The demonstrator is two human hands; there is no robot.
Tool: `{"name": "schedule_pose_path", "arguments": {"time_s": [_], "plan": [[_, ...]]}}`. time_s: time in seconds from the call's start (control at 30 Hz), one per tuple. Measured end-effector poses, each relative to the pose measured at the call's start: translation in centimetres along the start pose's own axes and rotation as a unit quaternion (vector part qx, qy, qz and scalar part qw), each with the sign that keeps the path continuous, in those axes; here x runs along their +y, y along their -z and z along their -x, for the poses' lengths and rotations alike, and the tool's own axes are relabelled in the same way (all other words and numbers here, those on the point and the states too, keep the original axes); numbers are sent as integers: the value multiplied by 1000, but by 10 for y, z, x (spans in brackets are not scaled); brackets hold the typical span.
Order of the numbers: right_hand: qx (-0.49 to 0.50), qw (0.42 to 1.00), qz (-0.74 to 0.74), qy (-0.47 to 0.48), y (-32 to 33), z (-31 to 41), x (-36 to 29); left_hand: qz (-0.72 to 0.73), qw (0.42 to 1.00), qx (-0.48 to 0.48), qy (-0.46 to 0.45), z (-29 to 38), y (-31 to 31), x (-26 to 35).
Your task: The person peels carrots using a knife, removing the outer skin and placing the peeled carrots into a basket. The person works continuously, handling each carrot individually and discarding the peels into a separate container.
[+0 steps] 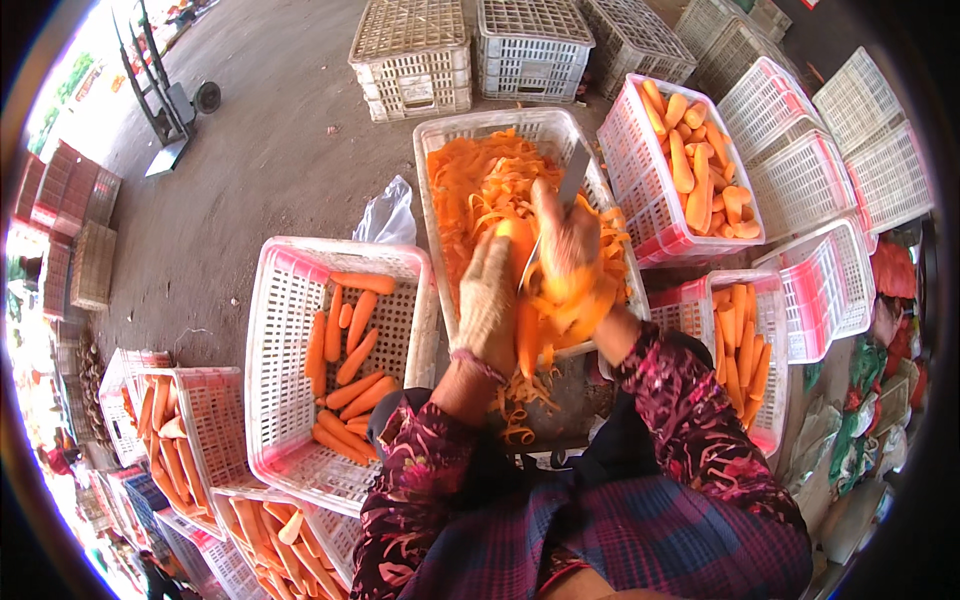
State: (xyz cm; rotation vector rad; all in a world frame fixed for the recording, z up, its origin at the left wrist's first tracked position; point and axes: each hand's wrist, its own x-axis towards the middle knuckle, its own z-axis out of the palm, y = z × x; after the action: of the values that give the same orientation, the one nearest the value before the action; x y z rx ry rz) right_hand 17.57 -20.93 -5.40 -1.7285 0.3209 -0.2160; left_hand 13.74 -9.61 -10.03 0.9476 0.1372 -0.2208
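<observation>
My left hand [487,289] grips a large carrot [526,341] lengthwise over the peel-filled crate. In my right hand [568,240], blurred by motion, is a metal-bladed peeling tool [575,174]. Its flat metal end sticks up past the fingers, and a thin shiny edge lies against the carrot's right side. My grip hides the tool's middle, so its exact kind is unclear. Orange strips hang around my right wrist. Beneath both hands, a heap of carrot peelings [487,176] fills much of the white plastic crate [499,118].
Left of me, a pink-and-white crate [274,360] holds several whole carrots [360,360]. Peeled carrots [701,165] fill a crate at the upper right; more carrots [739,345] stand in one by my right arm. Closed crates [412,56] line the far side. A hand truck [169,112] stands upper left.
</observation>
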Motion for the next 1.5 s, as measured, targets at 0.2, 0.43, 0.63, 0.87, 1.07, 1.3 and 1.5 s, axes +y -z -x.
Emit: {"name": "schedule_pose_path", "arguments": {"time_s": [0.2, 0.43, 0.63, 0.87, 1.07, 1.3, 1.5], "plan": [[148, 985, 81, -28, 30, -70, 8, 67, 981, -21, 183, 32, -24, 18], [-14, 992, -84, -91, 15, -8, -15, 148, 976, 31, 158, 10, -6, 26], [-84, 989, -120, -4, -6, 44, -16, 227, 970, 34, 86, -4, -5, 11], [120, 992, -45, -8, 13, -59, 32, -110, 989, -18, 95, 20, -14, 8], [83, 995, -48, 1, 25, -80, 26, 141, 968, -3, 208, 25, -14, 29], [-119, 958, -146, -214, 9, 46, -36, 177, 980, 74, 43, 9, -10, 24], [-10, 999, -14, -40, -6, 9, -3, 137, 981, 69, 120, 5, -12, 12]]}}
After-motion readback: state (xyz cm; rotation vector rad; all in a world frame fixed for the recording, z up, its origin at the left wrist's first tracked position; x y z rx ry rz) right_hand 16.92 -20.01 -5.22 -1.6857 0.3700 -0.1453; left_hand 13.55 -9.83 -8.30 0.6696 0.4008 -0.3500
